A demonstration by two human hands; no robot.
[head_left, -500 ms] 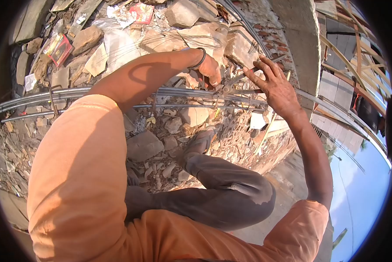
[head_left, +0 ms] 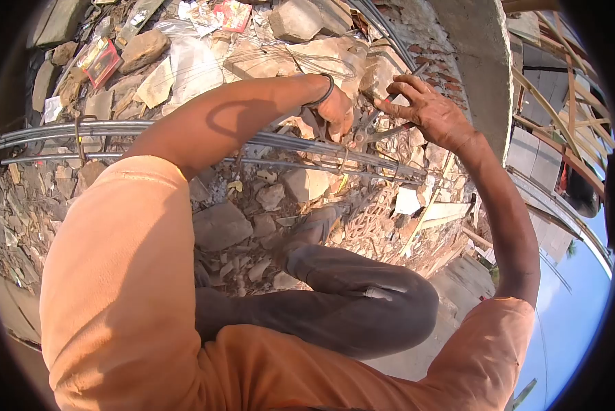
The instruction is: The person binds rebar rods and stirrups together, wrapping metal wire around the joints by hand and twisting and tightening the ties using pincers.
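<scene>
A bundle of long steel reinforcing bars [head_left: 280, 139] runs across the view, with bent steel ties [head_left: 80, 147] around it at the left. My left hand [head_left: 336, 115], wearing a dark bracelet, is closed at the bars; what its fingers pinch is hidden. My right hand [head_left: 434, 113] holds a pair of pincers [head_left: 370, 137] by the handles, which are spread apart. The jaws of the pincers lie against the bars, just right of my left fingers. Whether wire is between the jaws, I cannot make out.
Broken stone and rubble [head_left: 218, 226] cover the ground, with litter such as a red packet [head_left: 101, 63]. Loose thin wire [head_left: 321, 58] lies beyond my left hand. A concrete and brick wall edge [head_left: 468, 61] rises at the right. My bent leg [head_left: 362, 294] is below the bars.
My right hand has shifted its hold, and its fingers are more curled around the pincers. The pincers' handles have swung. The bars slope down to the right more; my left hand stays beside the jaws.
</scene>
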